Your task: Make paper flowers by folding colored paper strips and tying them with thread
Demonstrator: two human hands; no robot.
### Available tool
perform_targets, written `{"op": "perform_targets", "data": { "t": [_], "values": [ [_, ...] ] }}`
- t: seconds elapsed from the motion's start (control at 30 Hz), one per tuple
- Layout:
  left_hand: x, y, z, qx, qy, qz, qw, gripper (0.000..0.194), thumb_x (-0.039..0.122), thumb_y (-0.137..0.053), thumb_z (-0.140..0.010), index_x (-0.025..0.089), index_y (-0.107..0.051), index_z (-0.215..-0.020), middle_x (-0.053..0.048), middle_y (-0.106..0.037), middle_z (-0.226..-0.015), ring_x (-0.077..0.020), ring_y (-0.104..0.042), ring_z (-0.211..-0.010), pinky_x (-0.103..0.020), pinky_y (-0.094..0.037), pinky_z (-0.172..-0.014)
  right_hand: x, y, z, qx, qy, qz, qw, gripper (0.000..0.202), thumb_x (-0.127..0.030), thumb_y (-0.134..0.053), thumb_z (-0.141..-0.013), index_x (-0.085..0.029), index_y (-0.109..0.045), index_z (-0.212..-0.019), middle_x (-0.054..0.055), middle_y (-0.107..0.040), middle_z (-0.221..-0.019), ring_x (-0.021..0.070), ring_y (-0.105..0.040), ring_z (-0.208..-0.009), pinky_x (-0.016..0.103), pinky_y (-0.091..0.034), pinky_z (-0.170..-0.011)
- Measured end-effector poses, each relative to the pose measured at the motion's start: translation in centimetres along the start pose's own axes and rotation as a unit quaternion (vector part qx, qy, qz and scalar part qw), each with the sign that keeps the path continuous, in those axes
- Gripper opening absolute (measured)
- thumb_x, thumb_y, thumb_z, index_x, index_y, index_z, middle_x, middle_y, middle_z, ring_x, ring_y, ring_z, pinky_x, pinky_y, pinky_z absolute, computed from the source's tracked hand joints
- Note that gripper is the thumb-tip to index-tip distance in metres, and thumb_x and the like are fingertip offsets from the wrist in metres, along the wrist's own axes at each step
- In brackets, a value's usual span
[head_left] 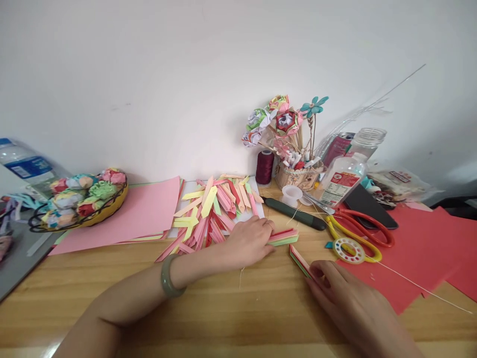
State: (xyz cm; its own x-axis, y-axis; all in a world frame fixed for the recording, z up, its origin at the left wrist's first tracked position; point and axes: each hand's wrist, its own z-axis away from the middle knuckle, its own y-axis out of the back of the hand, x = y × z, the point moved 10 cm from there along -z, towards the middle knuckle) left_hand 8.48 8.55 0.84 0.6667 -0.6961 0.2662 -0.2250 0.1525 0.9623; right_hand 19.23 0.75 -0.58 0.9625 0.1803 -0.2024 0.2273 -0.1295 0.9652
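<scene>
My left hand [250,241], with a green bangle [167,276] on its wrist, reaches over the table's middle. Its fingers are closed on a small bundle of red, pink and green folded paper strips [285,238]. A little nearer and to the right, my right hand [341,286] pinches other folded paper strips [298,259], white, red and green at their edges. The two bundles are close but apart. Just behind my left hand lies a loose pile of folded paper pieces [208,211] in pink, yellow, red and green, on white paper.
Pink sheets [149,204] and a basket of paper flowers [112,211] lie left. Behind stand a maroon thread spool [265,167] and a flower-filled pot [298,178]. Right are a dark green cutter-like tool [294,214], scissors [367,226], a bead ring [348,250], a plastic bottle [341,181] and red paper [413,253].
</scene>
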Motion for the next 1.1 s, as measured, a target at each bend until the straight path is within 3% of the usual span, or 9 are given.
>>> {"op": "perform_targets", "data": {
  "t": [0.3,0.47,0.6,0.7,0.87,1.0,1.1],
  "values": [
    [-0.4,0.1,0.0,-0.003,0.016,-0.004,1.000,0.018,0.027,-0.046,-0.075,0.018,-0.048,-0.090,-0.007,-0.057,-0.089,-0.0222,-0.053,-0.085,-0.033,-0.044,-0.066,-0.4,0.4,-0.3,0.018,0.021,0.032,0.999,0.022,-0.041,-0.039,-0.084,-0.024,-0.052,-0.078,0.002,-0.064,-0.071,0.0186,-0.063,-0.059,0.024,-0.041,-0.038],
    [-1.1,1.0,0.3,0.009,0.033,0.008,0.999,0.015,0.022,-0.047,-0.073,0.019,-0.049,-0.087,-0.004,-0.058,-0.089,-0.0196,-0.054,-0.083,-0.029,-0.043,-0.065,-0.2,1.0,-0.4,0.035,0.012,0.066,0.997,0.029,-0.045,-0.035,-0.084,-0.023,-0.054,-0.081,0.005,-0.065,-0.080,0.0205,-0.064,-0.064,0.024,-0.039,-0.037],
    [-1.8,2.3,0.8,0.020,0.048,0.021,0.998,0.016,0.022,-0.047,-0.072,0.019,-0.050,-0.087,-0.002,-0.059,-0.087,-0.0178,-0.055,-0.075,-0.028,-0.041,-0.062,-0.3,3.1,-1.4,0.080,0.008,0.071,0.994,0.042,-0.053,-0.029,-0.084,-0.020,-0.056,-0.084,0.008,-0.066,-0.083,0.0239,-0.064,-0.064,0.028,-0.040,-0.039],
    [-1.9,3.4,1.2,0.030,0.039,0.031,0.998,0.015,0.021,-0.047,-0.072,0.019,-0.051,-0.086,-0.001,-0.059,-0.086,-0.0171,-0.056,-0.073,-0.028,-0.041,-0.061,-0.7,5.1,-3.5,0.094,0.026,0.009,0.995,0.047,-0.056,-0.027,-0.084,-0.019,-0.056,-0.083,0.010,-0.066,-0.083,0.0258,-0.063,-0.072,0.033,-0.045,-0.051],
    [-1.3,5.1,1.6,0.062,-0.010,0.025,0.998,0.014,0.020,-0.046,-0.074,0.020,-0.050,-0.088,0.000,-0.059,-0.090,-0.0147,-0.055,-0.077,-0.025,-0.040,-0.065,-2.6,4.4,-8.6,-0.073,0.053,-0.210,0.974,0.035,-0.045,-0.034,-0.086,-0.021,-0.058,-0.095,0.006,-0.065,-0.094,0.0206,-0.059,-0.084,0.031,-0.044,-0.071],
    [-1.2,6.3,1.9,0.094,-0.057,0.005,0.994,0.014,0.022,-0.045,-0.077,0.020,-0.050,-0.090,-0.002,-0.060,-0.092,-0.0157,-0.056,-0.083,-0.025,-0.041,-0.068,-6.6,1.8,-10.1,-0.262,0.121,-0.351,0.891,0.034,-0.042,-0.039,-0.085,-0.019,-0.063,-0.092,0.001,-0.062,-0.079,0.0147,-0.056,-0.071,0.027,-0.043,-0.066],
    [-2.0,7.8,2.2,0.169,-0.063,0.044,0.983,0.013,0.021,-0.047,-0.079,0.019,-0.050,-0.091,-0.004,-0.058,-0.097,-0.0168,-0.054,-0.092,-0.028,-0.042,-0.075,-7.2,0.8,-11.1,-0.288,0.078,-0.444,0.845,0.031,-0.040,-0.047,-0.080,-0.016,-0.063,-0.092,-0.002,-0.056,-0.067,0.0098,-0.050,-0.058,0.023,-0.040,-0.055]
  ]
}}
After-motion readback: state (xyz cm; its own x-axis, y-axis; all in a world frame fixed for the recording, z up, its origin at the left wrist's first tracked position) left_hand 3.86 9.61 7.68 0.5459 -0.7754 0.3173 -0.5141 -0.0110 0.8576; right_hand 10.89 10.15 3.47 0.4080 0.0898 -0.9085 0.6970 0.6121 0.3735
